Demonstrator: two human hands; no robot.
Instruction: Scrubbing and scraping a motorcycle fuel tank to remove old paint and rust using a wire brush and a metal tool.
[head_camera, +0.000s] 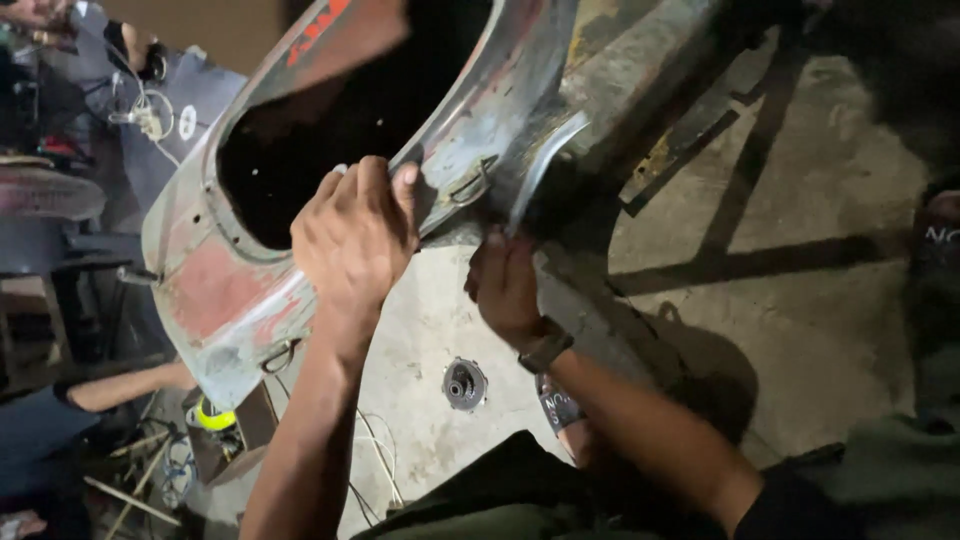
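Both hands work the worn scooter body panel: left hand curled gripping its rim, right hand pinching the underside edge.

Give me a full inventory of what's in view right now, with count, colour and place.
metal body panel: one, grey with worn red paint, upper centre, tilted
round metal part: one, dark grey, on the floor below the hands
concrete floor: one, grey, right and centre
yellow roll: one, lower left among clutter
wristwatch: one, dark, on right wrist
left hand: one, gripping the panel's rim
right hand: one, touching the panel's lower edge
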